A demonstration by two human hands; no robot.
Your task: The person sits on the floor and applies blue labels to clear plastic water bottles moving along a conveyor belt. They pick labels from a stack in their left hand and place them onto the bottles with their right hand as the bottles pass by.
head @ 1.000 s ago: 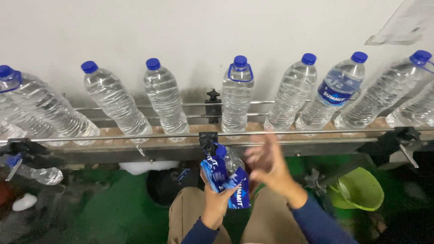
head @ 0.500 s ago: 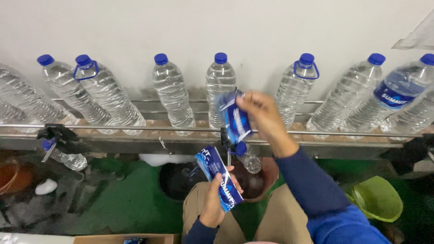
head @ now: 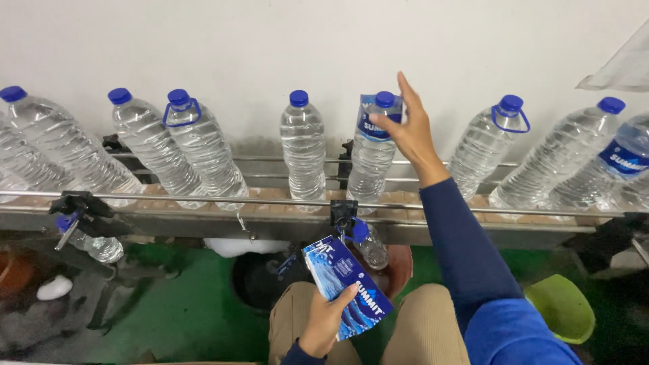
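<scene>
While the right hand (head: pixel 409 132) reaches up over the conveyor rail (head: pixel 270 201), its fingers are spread wide and nearly straight, with the thumb and fingertips touching a blue label sleeve (head: pixel 376 116) that sits around the neck and shoulder of a clear water bottle (head: pixel 368 165). Nothing is clasped in that palm; the contact is light, at the sleeve's right edge, just below the bottle's blue cap. A dark blue sleeve covers the arm down from the wrist.

Lower down, above the lap, the left hand (head: pixel 324 323) is curled about a flat stack of blue label sleeves (head: pixel 346 287), thumb lying across the front and the fingers hidden behind, so the stack is firmly gripped and tilted to the left.

On the belt stands a row of like bottles with blue caps: 1 bare bottle (head: pixel 302 152) just left of the sleeved one, a bottle with a blue carry ring (head: pixel 203 149) further left, and another ringed bottle (head: pixel 483 145) to the right. At the far right a bottle already wearing a blue label (head: pixel 625 162) leans by the edge. A black bracket (head: pixel 343 211) clamps the rail between the hands, with a small bottle (head: pixel 368 245) below it. A green bucket (head: pixel 561 311) sits on the floor at right.
</scene>
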